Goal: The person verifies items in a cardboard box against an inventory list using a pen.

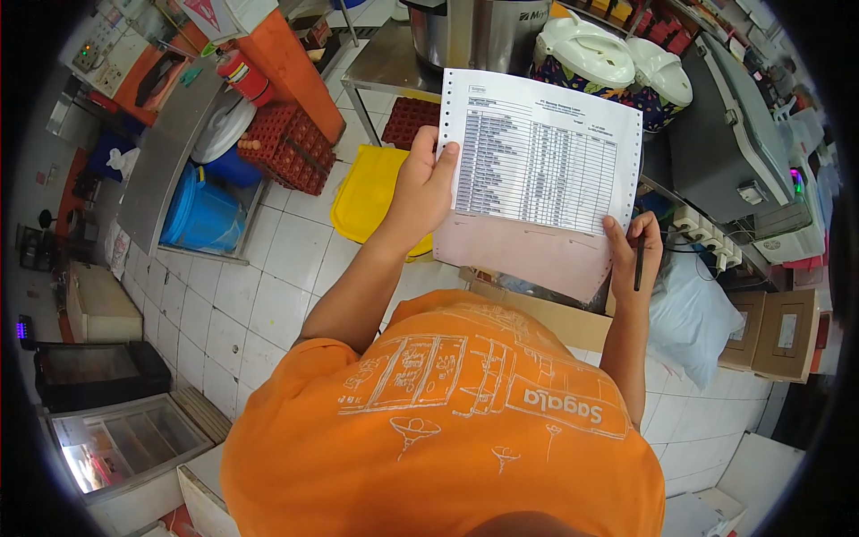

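L hand [424,186]: 1 pc., thumb on front, fingers curled behind, gripping L edge of printed form [537,161]. R hand [626,266]: 1 pc., thumb on lower R corner of same, gripping it; dark pen [639,268] also held, tip pointing down. Form: white sheet, ruled table, punched holes down both sides, tilted, held up btwn the two hands; pink sheet [519,243] directly behind, showing below it, also btwn hands. Nr. L fingers, to their L: yellow plastic lid [362,192], on floor; farther L, red crates [300,161], blue bucket [206,210] under steel counter [165,170], fire extinguisher [243,79] above. Beyond fingertips, past form's top edge: steel table [380,67] w/ lg. steel pot [479,36]; R of pot, 2 white-lidded containers [586,54], patterned sides. R of R fingers: power strip [707,234] w/ cables, gray cooler box [734,134] above it, pale plastic bag [689,313] below, cardboard boxes [783,331] farther R. Nearer the wearer than both hands: orange shirt [447,447], white print. Well L of L fingers, lower: glass-topped freezer [130,438], contents unclear. Underfoot: white tile floor [259,304], stained.
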Tool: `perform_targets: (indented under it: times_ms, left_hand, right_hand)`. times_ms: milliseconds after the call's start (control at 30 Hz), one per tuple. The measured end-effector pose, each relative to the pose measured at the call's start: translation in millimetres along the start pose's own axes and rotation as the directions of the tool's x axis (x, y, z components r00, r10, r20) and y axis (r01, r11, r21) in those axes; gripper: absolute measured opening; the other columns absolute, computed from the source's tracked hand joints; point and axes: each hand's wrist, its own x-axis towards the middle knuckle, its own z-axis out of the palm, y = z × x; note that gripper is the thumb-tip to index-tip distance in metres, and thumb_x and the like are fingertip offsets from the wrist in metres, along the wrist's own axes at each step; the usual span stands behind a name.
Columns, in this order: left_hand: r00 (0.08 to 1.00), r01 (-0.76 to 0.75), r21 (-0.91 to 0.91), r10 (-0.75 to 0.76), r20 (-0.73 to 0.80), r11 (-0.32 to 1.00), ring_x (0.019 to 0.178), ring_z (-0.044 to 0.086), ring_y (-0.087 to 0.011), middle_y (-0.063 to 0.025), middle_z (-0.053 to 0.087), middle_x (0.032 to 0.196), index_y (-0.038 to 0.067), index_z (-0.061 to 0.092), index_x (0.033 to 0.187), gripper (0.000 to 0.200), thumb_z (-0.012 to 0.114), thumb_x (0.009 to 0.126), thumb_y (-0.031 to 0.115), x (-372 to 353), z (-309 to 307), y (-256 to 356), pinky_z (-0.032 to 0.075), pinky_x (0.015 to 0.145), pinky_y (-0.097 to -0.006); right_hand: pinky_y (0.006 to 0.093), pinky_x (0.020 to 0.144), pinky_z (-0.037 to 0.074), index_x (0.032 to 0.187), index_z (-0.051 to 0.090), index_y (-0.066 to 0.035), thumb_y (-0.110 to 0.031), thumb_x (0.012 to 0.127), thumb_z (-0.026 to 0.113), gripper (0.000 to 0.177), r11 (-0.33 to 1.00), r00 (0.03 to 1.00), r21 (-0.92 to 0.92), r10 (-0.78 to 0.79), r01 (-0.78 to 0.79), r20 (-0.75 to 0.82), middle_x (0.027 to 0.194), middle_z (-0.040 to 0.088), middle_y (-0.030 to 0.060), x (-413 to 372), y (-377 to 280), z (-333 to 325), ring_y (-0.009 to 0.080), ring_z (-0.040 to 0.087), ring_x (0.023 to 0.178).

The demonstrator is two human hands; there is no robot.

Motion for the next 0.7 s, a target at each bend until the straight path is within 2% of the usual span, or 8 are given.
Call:
perform_targets:
  times_ms: [167, 233, 400, 500, 667, 700]
  left_hand:
    - [1.0, -0.018, 0.027, 0.018, 0.015, 0.999, 0.081, 0.057, -0.0142, -0.012, 0.058, 0.091, 0.001, 0.043, 0.1, 0.018, 0.039, 0.093, 0.017, 1.1, 0.7, 2.7, 0.043, 0.073, -0.0261]
    - [0.998, 0.028, 0.008, -0.029, 0.054, 1.0, 0.088, 0.05, -0.0068, -0.0067, 0.055, 0.099, 0.0, 0.042, 0.106, 0.018, 0.038, 0.094, 0.014, -0.5, 0.4, 6.2, 0.041, 0.079, -0.0215]
    - [0.998, 0.021, -0.01, -0.02, 0.065, 1.0, 0.088, 0.05, -0.0067, -0.0064, 0.054, 0.098, 0.001, 0.042, 0.105, 0.018, 0.037, 0.094, 0.013, -1.7, 2.8, 9.7, 0.041, 0.08, -0.0215]
    - [0.997, 0.016, -0.021, -0.015, 0.07, 1.0, 0.088, 0.05, -0.0067, -0.0063, 0.054, 0.098, 0.001, 0.042, 0.105, 0.018, 0.037, 0.094, 0.013, -2.6, 2.8, 10.7, 0.041, 0.08, -0.0214]
    - [0.998, -0.01, -0.036, 0.012, 0.069, 0.999, 0.087, 0.05, -0.0067, -0.0063, 0.054, 0.098, 0.001, 0.042, 0.105, 0.018, 0.037, 0.094, 0.014, -4.8, 2.9, 10.0, 0.041, 0.079, -0.0214]
    - [0.999, -0.015, -0.032, 0.016, 0.05, 0.999, 0.085, 0.053, -0.0093, -0.0084, 0.056, 0.095, 0.001, 0.043, 0.102, 0.017, 0.038, 0.094, 0.015, -5.3, 3.3, 9.6, 0.042, 0.077, -0.0231]
  right_hand:
    - [0.0178, 0.046, 0.027, 0.068, 0.033, -0.012, -0.02, 0.075, 0.07, 0.038, 0.999, 1.0, -0.035, -0.005, 0.004, -0.017, 0.057, 0.037, -0.0054, -1.3, 0.1, -2.9, 0.0032, 0.031, 0.052]
    - [0.0182, 0.046, 0.027, 0.068, 0.033, -0.011, -0.02, 0.075, 0.07, 0.038, 1.0, 1.0, -0.018, 0.006, -0.006, -0.02, 0.057, 0.037, -0.0054, -2.4, -0.2, -3.8, 0.0034, 0.031, 0.051]
    - [0.0186, 0.046, 0.028, 0.067, 0.033, -0.012, -0.019, 0.074, 0.07, 0.038, 0.996, 0.999, -0.091, -0.013, 0.01, -0.037, 0.056, 0.038, -0.0045, -3.9, 1.4, -6.7, 0.004, 0.032, 0.051]
    - [0.0186, 0.046, 0.028, 0.067, 0.033, -0.012, -0.019, 0.073, 0.07, 0.039, 0.999, 0.999, -0.037, -0.003, 0.002, -0.035, 0.056, 0.038, -0.0043, -5.4, -1.1, -6.3, 0.0041, 0.032, 0.051]
    - [0.0181, 0.046, 0.028, 0.067, 0.033, -0.012, -0.019, 0.074, 0.07, 0.039, 0.998, 0.999, -0.053, -0.035, 0.033, -0.036, 0.056, 0.038, -0.0043, -6.8, -1.4, -6.7, 0.0039, 0.032, 0.051]
    - [0.0179, 0.046, 0.028, 0.067, 0.033, -0.012, -0.019, 0.074, 0.07, 0.039, 0.998, 0.999, -0.045, -0.039, 0.037, -0.035, 0.056, 0.037, -0.0042, -7.1, -1.2, -6.5, 0.0038, 0.032, 0.051]
